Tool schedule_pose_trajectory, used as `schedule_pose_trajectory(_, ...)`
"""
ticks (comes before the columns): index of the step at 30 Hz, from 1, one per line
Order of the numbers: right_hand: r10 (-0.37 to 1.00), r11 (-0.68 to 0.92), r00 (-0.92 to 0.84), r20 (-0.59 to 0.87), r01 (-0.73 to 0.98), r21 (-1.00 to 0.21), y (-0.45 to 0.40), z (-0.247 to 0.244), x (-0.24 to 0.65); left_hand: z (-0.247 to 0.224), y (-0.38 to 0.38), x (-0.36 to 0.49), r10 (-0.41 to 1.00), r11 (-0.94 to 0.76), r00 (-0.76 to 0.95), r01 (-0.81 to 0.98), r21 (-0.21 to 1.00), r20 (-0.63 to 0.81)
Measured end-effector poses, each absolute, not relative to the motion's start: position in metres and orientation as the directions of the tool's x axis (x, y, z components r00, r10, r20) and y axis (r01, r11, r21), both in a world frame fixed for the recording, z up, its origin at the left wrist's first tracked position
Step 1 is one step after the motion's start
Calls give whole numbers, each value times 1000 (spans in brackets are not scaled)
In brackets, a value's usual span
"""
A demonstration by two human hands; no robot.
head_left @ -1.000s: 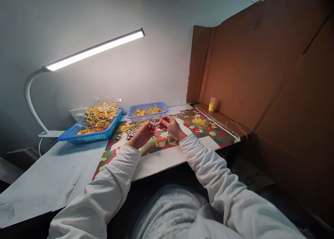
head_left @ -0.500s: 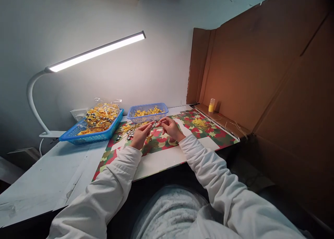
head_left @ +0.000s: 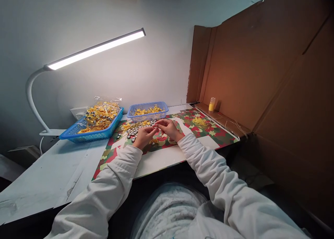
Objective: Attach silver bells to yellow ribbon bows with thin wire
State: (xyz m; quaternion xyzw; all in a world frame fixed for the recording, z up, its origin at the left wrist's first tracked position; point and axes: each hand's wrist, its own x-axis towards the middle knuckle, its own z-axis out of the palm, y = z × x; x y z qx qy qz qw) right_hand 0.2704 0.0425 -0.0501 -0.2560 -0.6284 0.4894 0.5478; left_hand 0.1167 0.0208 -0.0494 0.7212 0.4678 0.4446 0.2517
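My left hand (head_left: 144,136) and my right hand (head_left: 169,128) meet fingertip to fingertip above the patterned mat (head_left: 159,148). Both are closed in a pinch, and whatever is between the fingertips is too small to make out. Just behind and left of my left hand lies a pile of shiny silver beads (head_left: 133,131), with thin yellow strands (head_left: 127,126) beside it. Under my hands, a small yellow piece with a silver bead (head_left: 153,141) rests on the mat.
A blue basket (head_left: 88,136) heaped with yellow ribbon-like pieces stands left. Behind my hands is a smaller basket (head_left: 148,118) of yellow pieces. Yellow threads (head_left: 200,122) lie right, near a small bottle (head_left: 211,105). A lit lamp (head_left: 96,50) hangs above; a cardboard wall (head_left: 261,65) rises right.
My hands have come closer together, the left one shifting right until the fingertips meet. More of the silver bead pile now shows behind the left hand.
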Motion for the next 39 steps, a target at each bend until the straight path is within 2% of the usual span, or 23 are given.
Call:
schedule_pose_trajectory(2,868,398,-237,435,-191,-897,43,-53,270,-47,19,118,899,-435,165,444,783,406)
schedule_pose_trajectory(5,869,459,-172,463,-68,-886,43,-56,272,-46,19,116,908,-407,99,439,801,407)
schedule_pose_trajectory(9,816,563,-247,523,133,-816,45,-61,273,-48,23,113,921,-365,22,403,839,390)
schedule_pose_trajectory(14,798,602,-210,565,228,-765,49,-69,270,-50,26,113,931,-346,11,346,872,365)
schedule_pose_trajectory(18,763,647,-194,617,210,-733,48,-69,268,-49,24,112,933,-347,36,355,868,358)
schedule_pose_trajectory(24,747,651,-315,586,171,-739,48,-71,266,-49,22,112,930,-361,93,397,844,355)
schedule_pose_trajectory(32,816,563,-191,546,48,-825,58,-83,265,-50,23,114,946,-321,81,347,881,313)
schedule_pose_trajectory(36,843,530,-135,521,37,-847,60,-85,264,-52,24,114,933,-359,110,381,852,344)
schedule_pose_trajectory(39,871,479,-99,480,-37,-877,59,-85,263,-54,25,114,923,-383,135,403,831,360)
